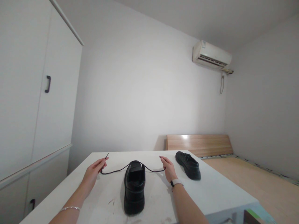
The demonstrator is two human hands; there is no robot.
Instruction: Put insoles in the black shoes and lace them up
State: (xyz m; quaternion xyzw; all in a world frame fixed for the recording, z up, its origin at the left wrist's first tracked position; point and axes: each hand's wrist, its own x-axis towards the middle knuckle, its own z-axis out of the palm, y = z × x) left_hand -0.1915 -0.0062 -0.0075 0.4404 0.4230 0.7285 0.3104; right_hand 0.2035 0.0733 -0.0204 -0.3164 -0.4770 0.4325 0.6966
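A black shoe (134,199) stands upright on the white table, its heel toward me and its opening facing up. One black shoelace (115,171) runs out from each side of its front. My left hand (99,165) pinches the left end, with the tip poking up above the fingers. On the other side, my right hand (167,165) is closed on the right end of the lace. Both lace ends sag between the shoe and my hands. A second black shoe (188,165) rests farther right, just beyond my right hand.
The white table (224,194) fills the lower middle. To the left rises a white cabinet (60,77) with dark handles. A bed with a wooden headboard (201,144) stands at the right. An air conditioner (211,55) hangs high on the wall.
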